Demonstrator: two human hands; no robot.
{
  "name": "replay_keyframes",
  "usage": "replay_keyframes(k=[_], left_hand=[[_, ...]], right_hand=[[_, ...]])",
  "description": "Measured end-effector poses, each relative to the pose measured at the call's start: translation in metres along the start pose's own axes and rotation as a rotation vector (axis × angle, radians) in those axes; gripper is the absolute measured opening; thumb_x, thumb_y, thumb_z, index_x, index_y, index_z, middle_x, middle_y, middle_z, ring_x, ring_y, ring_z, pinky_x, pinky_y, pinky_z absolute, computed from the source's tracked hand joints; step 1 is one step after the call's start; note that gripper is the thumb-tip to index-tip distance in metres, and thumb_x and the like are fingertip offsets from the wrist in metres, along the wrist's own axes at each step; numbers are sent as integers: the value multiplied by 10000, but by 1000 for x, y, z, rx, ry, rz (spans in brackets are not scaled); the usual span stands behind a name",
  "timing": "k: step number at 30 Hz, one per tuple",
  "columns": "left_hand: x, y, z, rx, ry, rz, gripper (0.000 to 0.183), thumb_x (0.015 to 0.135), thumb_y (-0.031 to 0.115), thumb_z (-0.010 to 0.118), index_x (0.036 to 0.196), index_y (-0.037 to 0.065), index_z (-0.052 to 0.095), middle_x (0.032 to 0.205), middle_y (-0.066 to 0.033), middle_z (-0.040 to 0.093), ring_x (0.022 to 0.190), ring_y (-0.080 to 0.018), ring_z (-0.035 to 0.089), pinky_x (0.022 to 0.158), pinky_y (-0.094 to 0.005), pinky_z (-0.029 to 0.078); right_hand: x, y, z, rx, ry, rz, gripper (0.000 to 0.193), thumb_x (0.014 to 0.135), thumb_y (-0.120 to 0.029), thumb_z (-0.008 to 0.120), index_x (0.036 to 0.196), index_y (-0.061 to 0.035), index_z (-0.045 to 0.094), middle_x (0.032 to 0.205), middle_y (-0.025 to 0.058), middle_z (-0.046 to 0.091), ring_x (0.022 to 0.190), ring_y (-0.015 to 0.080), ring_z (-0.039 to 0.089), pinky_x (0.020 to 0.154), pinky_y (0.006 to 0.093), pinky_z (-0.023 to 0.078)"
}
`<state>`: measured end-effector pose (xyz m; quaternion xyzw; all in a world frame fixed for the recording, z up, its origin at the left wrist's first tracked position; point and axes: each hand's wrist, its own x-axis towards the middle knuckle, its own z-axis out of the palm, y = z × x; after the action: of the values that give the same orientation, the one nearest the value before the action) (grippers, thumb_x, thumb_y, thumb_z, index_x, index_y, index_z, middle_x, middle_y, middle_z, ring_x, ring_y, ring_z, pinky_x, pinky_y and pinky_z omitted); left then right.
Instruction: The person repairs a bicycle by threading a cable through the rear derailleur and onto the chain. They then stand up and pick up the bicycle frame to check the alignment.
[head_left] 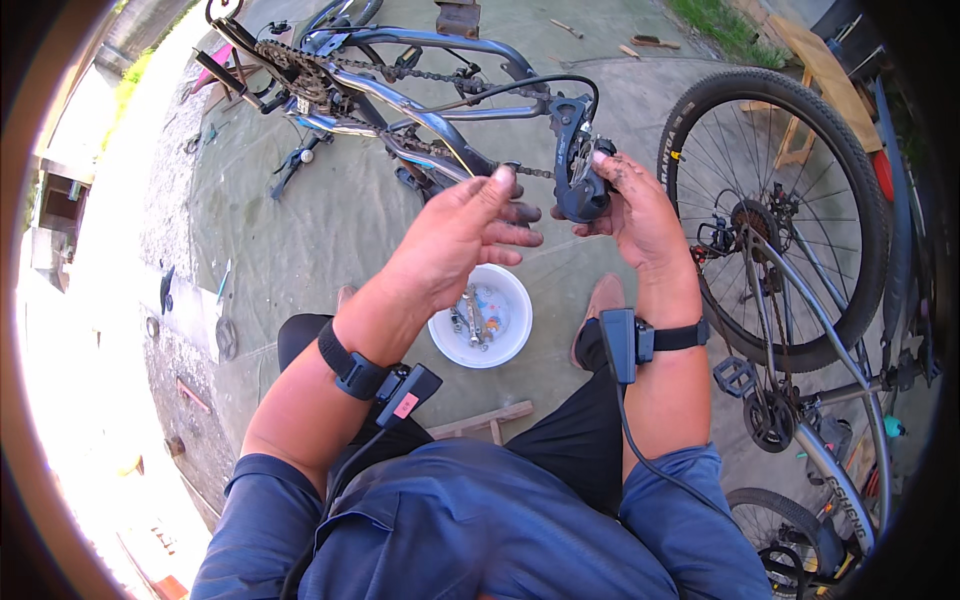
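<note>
My right hand (640, 215) is closed on the lower cage of a black rear derailleur (572, 150), its thumb over the pulley end. The derailleur hangs from the rear end of a blue-grey bicycle frame (470, 112). To its left is my left hand (465, 235), with thumb raised and blackened fingers spread. A bicycle chain (537, 173) runs past the left thumb tip toward the derailleur; whether the thumb touches it I cannot tell. Below the hands, a white bucket (440, 345) stands between my feet, with metal parts (473, 315) in it.
At right, another bicycle frame (825, 455) with a large wheel (672, 160) stands close to my right arm. A crankset (300, 75) is at the far left of the worked-on bike. A brush (655, 42) and tools lie about on the green ground sheet (265, 240) and concrete.
</note>
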<state>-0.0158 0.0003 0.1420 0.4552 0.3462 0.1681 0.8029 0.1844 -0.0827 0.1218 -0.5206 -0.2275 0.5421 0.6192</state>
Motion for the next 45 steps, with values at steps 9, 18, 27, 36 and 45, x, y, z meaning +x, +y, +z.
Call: replay_keyframes(k=[9,18,27,36,45], left_hand=[[19,-66,35,-353,81,-85,489,950,462,530,1231,61,520,1170,-86,545,1185,-278,492,961,-455,426],[14,-67,30,-773,65,27,279,1004,259,466,1217,79,487,1227,-120,537,1164,-315,509,1014,-513,410],[28,-73,3,-457,192,159,264,977,74,489,1238,42,471,1152,-84,587,980,-193,597,833,-373,502],[34,-85,-20,-117,223,184,399,939,79,569,1311,44,430,1130,-54,607,962,-125,593,770,-306,479],[26,-93,-25,-377,285,92,527,937,236,608,1361,33,371,1248,-113,541,1080,-223,574,878,-386,483]], right_hand=[[4,30,21,277,4,-61,196,915,-175,610,1067,-58,567,915,41,634,799,162,638,694,339,543],[3,36,9,-103,-57,-153,252,865,-119,677,1065,-6,572,956,34,628,866,104,560,785,252,441],[8,17,-20,-301,-89,20,375,869,-142,592,1212,1,546,1104,63,610,1016,149,578,871,309,458],[28,9,-14,-392,-9,43,518,862,-293,652,1304,-67,504,1134,57,603,1014,147,585,794,349,510],[46,35,-5,-277,-8,45,251,851,-98,667,1071,-42,559,972,30,603,837,111,599,654,285,540]])
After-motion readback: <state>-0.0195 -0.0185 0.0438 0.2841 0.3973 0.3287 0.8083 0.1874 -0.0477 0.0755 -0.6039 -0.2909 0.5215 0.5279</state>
